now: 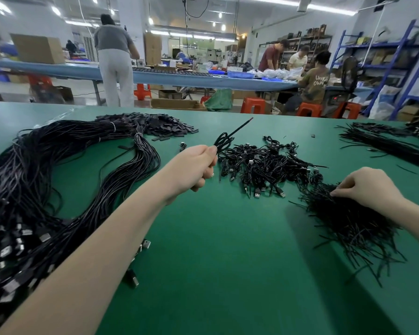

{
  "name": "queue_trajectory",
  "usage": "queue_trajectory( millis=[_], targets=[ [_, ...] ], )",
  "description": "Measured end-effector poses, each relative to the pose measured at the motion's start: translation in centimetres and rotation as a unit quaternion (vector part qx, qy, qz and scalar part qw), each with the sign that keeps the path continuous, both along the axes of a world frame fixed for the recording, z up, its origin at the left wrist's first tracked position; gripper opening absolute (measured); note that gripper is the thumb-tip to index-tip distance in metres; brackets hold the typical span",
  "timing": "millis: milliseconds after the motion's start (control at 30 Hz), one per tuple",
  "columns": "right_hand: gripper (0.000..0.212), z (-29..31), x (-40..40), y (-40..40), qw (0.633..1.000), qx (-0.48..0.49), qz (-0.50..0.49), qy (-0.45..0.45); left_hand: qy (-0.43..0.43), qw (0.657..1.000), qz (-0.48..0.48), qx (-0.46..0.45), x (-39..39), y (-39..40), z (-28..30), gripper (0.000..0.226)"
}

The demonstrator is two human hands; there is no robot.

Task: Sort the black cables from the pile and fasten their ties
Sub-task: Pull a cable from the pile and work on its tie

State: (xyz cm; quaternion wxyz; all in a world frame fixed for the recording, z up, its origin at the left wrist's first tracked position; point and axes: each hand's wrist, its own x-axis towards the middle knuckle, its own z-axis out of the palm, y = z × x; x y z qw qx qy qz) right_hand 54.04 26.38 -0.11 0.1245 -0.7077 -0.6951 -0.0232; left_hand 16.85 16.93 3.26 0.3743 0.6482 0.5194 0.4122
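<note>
Left hand [194, 167] raised over green table [215, 250], fingers curled, pinching coiled black cable [224, 141] above heap of bundled cables [264, 163]; right hand [370, 187] fingertips pinching into pile of black ties [348, 223].

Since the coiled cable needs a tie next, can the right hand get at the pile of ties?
Probably yes: the right hand already rests on the near edge of the pile of ties, fingertips among the strands, with nothing over it.

A small coiled black cable [224, 141] is raised above the green table, one straight end pointing away. Bundled cables [264, 163] lie heaped beneath; loose ties [348, 221] fan out to the right.
</note>
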Motion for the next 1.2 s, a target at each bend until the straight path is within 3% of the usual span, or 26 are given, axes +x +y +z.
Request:
queue_trajectory(
  millis=[133,267,400,600,700,800,967,1067,1200],
  targets=[
    [0.019,0.3,-0.2,0.4,1.000,-0.009,0.009,-0.006,0.021,1.000,-0.005,0.009,0.4,-0.2,0.0,0.033],
    [0.018,-0.3,-0.9,0.1,0.983,-0.113,-0.009,-0.143,0.025,1.000,-0.005,0.010,0.4,-0.3,0.0,0.034],
    [0.012,-1.0,-1.1,0.0,0.979,-0.094,-0.033,-0.178,0.029,1.000,-0.007,0.006,0.3,-0.2,-0.1,0.034],
    [0.010,-0.5,-0.9,0.2,0.996,-0.067,-0.017,-0.054,0.049,0.999,-0.018,0.002,0.6,-0.1,-0.4,0.034],
    [0.010,0.2,-2.2,-0.4,0.993,0.085,0.052,0.066,0.059,0.998,-0.026,0.006,0.8,-0.1,-0.6,0.034],
    [0.008,1.6,-6.5,-3.1,0.947,0.193,0.178,0.186,0.068,0.997,-0.030,0.006,1.0,-0.2,-0.7,0.033],
    [0.006,2.8,-14.5,-7.9,0.872,0.261,0.377,0.169,0.210,0.974,-0.049,0.075,1.8,-0.8,-0.7,0.032],
    [0.006,3.0,-16.8,-8.9,0.852,0.279,0.393,0.202,0.264,0.959,-0.049,0.084,2.0,-1.0,-0.6,0.033],
    [0.005,3.1,-17.7,-9.3,0.859,0.266,0.377,0.222,0.319,0.943,-0.032,0.092,2.0,-1.0,-0.6,0.035]
  ],
)
